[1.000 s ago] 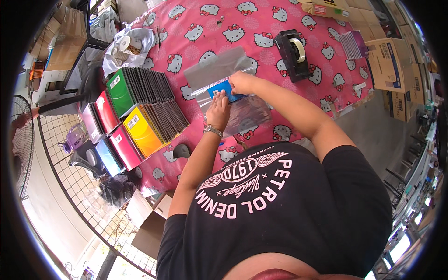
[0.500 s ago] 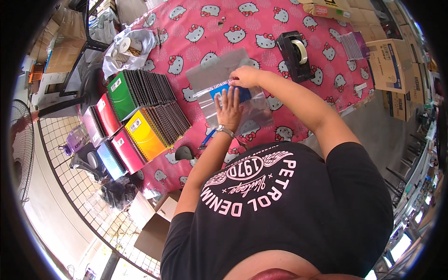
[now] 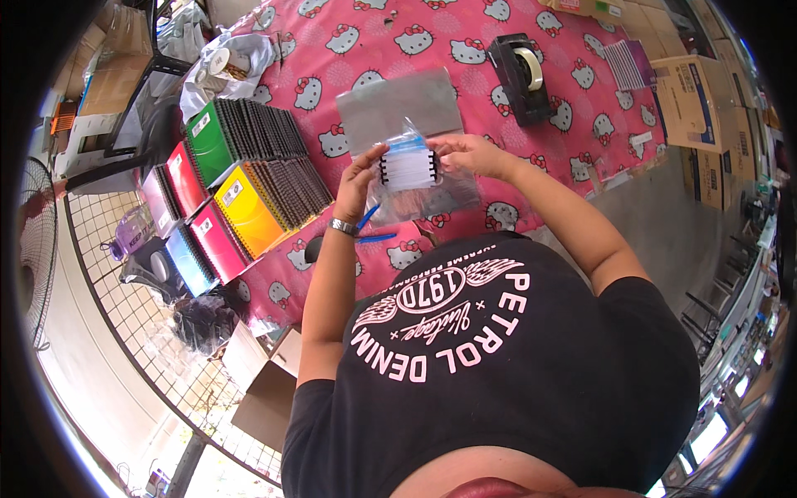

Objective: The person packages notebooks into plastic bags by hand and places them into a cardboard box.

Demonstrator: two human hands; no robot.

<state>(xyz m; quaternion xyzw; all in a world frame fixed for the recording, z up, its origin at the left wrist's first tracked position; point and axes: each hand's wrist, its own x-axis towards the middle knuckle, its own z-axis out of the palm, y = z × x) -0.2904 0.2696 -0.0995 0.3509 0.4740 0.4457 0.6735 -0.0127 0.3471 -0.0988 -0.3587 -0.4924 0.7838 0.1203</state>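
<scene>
In the head view, the black shirt (image 3: 515, 340) has big white letters and numbers bent in a ring. The green notebooks (image 3: 212, 143) and yellow notebooks (image 3: 246, 214) have little white labels, but the writing is too small to read. A brown box (image 3: 693, 100) on the right has dark printing on its side.

The table has a pink tablecloth (image 3: 452, 21) covered in cat faces with red bows. A black tape dispenser (image 3: 519, 79) sits on it, past the right hand (image 3: 471, 156). At the far left there is a fan (image 3: 37, 249), a purple bottle (image 3: 133, 232) and a wire grid (image 3: 124, 319).

The small notepad (image 3: 408, 173) is in the middle, between both hands and over the see-through plastic (image 3: 398, 112). The left hand (image 3: 357, 184) pinches its top left corner, and the right hand pinches its top right corner. Blue pens (image 3: 378, 237) lie by the left wrist.

Half a second ago, the notepad lay with its blue cover up and the left hand flat on top. Now white pages show, with black rings down both sides, and a bit of blue at the top.
</scene>
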